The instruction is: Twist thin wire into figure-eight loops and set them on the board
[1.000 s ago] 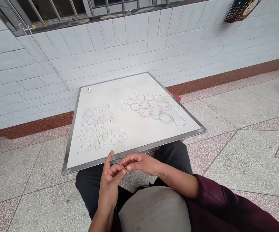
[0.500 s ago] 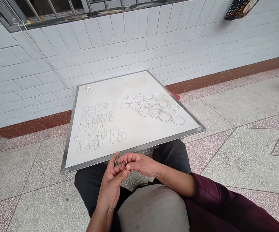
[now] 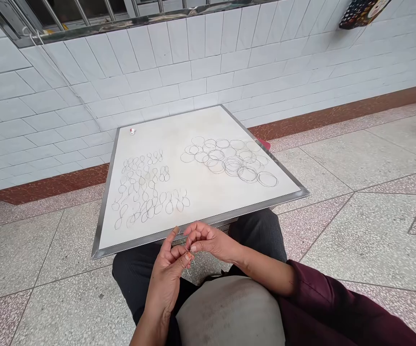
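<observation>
Between my two hands, just off the table's near edge, is a thin wire loop [image 3: 188,244] that looks twisted where it crosses. My left hand [image 3: 170,262] pinches it between thumb and fingers, with the index finger stretched up. From the other side my right hand [image 3: 208,242] grips the wire with its thumb and fingertips. On the left of the white table [image 3: 179,127] lie several wire pieces twisted into figure-eights [image 3: 150,209], set out in rough rows. Round wire rings [image 3: 247,174] lie overlapping on the right part. Fingers hide part of the held wire.
A small red and white object [image 3: 132,131] lies at the table's far left corner. Behind the table stands a white tiled wall [image 3: 179,77] with a barred window [image 3: 85,14]. A patterned bag [image 3: 362,13] hangs at the upper right. My knees are under the near edge.
My right hand's fingers have shifted slightly on the wire, up and to the right. My left hand keeps its pinch. The whole view has moved a little.
</observation>
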### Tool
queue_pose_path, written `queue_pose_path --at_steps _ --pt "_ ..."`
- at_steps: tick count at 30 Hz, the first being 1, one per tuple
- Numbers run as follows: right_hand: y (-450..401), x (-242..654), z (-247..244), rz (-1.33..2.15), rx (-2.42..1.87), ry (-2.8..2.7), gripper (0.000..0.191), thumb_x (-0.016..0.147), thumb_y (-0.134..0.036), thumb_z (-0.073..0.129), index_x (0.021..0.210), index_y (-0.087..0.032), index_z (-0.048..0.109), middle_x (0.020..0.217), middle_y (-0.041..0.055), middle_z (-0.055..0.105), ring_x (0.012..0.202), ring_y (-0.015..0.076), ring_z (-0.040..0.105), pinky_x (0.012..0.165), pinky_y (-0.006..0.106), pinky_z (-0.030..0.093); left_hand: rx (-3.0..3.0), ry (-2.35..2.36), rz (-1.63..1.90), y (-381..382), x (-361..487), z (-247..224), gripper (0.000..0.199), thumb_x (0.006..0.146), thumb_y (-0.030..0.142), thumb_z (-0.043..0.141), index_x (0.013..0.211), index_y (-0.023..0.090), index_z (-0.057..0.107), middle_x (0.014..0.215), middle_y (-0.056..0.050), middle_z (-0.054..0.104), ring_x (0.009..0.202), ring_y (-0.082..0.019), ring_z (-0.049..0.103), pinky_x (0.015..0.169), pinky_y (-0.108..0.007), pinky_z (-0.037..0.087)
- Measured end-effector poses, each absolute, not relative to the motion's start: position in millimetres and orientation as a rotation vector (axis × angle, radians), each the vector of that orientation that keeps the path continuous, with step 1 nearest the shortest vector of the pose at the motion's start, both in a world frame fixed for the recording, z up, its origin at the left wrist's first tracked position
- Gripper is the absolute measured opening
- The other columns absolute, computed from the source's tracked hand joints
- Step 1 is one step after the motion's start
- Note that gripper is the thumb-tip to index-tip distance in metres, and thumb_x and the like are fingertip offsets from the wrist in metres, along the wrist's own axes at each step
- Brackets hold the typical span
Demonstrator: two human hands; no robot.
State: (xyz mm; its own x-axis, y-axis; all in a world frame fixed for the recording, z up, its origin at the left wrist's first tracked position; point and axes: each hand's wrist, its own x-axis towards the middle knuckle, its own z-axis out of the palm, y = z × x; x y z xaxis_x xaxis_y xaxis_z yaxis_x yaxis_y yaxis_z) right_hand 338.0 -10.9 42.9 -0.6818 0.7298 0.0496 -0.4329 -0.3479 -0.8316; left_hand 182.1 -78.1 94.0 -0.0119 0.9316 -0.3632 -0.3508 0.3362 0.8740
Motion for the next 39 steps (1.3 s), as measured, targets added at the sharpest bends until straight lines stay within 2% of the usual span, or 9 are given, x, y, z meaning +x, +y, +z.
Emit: queue_pose_path --at_steps 7,15,21,25,32,35,39 --pt "-13.2 335.9 44.3 1.929 -0.428 -1.242 0.029 0.083 -0.030 0.074 0.104 -0.019 0.058 0.086 -0.0012 0.065 0.071 0.0105 0.063 0.071 0.029 0.052 0.569 1.094 1.151 -78.8 183.6 92.8 0.073 0.071 0.026 0.082 0.138 0.024 0.053 0.069 0.003 0.060 0.064 -0.010 0.051 0.065 -0.024 0.040" --pt "-20.4 334.7 50.4 1.753 -0.495 -1.413 0.027 0.091 -0.035 0.063 0.110 -0.021 0.050 0.092 0.0006 0.056 0.075 0.0112 0.057 0.072 0.030 0.050 0.532 1.050 1.157 -78.7 185.1 91.9 0.070 0.072 0.023 0.081 0.137 0.022 0.054 0.073 0.002 0.060 0.065 -0.009 0.051 0.066 -0.022 0.041" --pt "-29.5 326.6 49.5 1.435 -0.716 -1.597 0.016 0.097 -0.032 0.049 0.109 -0.022 0.046 0.091 0.0017 0.052 0.077 0.0135 0.052 0.071 0.031 0.047 0.672 1.200 1.271 -78.0 189.0 87.6 0.075 0.077 0.029 0.077 0.144 0.023 0.041 0.067 0.007 0.056 0.064 -0.009 0.050 0.073 -0.025 0.043" --pt "-32.0 319.8 48.6 1.349 -0.833 -1.598 0.017 0.096 -0.027 0.046 0.112 -0.022 0.044 0.090 0.0018 0.052 0.077 0.0145 0.050 0.071 0.031 0.045 0.847 1.306 1.310 -78.9 191.7 85.0 0.076 0.082 0.034 0.071 0.147 0.027 0.032 0.074 0.005 0.060 0.068 -0.013 0.055 0.074 -0.030 0.047" --pt "-30.9 312.1 45.4 1.404 -0.900 -1.474 0.016 0.094 -0.029 0.049 0.108 -0.021 0.046 0.090 0.0021 0.052 0.080 0.0153 0.051 0.073 0.031 0.043 0.935 1.407 1.338 -77.3 193.5 80.8 0.074 0.084 0.034 0.069 0.148 0.029 0.032 0.074 0.005 0.060 0.068 -0.014 0.055 0.073 -0.030 0.049" --pt "-27.8 312.4 44.0 1.499 -0.865 -1.405 0.018 0.094 -0.035 0.053 0.104 -0.021 0.049 0.087 0.0007 0.052 0.077 0.0144 0.050 0.071 0.030 0.043 0.848 1.324 1.373 -74.6 191.3 78.9 0.072 0.083 0.030 0.070 0.146 0.029 0.035 0.071 0.007 0.060 0.064 -0.011 0.052 0.071 -0.027 0.047" --pt "-20.6 318.6 42.1 1.747 -0.706 -1.286 0.029 0.090 -0.046 0.061 0.101 -0.020 0.056 0.086 0.0001 0.055 0.078 0.0132 0.051 0.076 0.031 0.044 0.684 1.224 1.398 -72.8 189.0 82.2 0.079 0.078 0.025 0.076 0.146 0.025 0.037 0.069 0.007 0.060 0.061 -0.008 0.050 0.068 -0.023 0.043"
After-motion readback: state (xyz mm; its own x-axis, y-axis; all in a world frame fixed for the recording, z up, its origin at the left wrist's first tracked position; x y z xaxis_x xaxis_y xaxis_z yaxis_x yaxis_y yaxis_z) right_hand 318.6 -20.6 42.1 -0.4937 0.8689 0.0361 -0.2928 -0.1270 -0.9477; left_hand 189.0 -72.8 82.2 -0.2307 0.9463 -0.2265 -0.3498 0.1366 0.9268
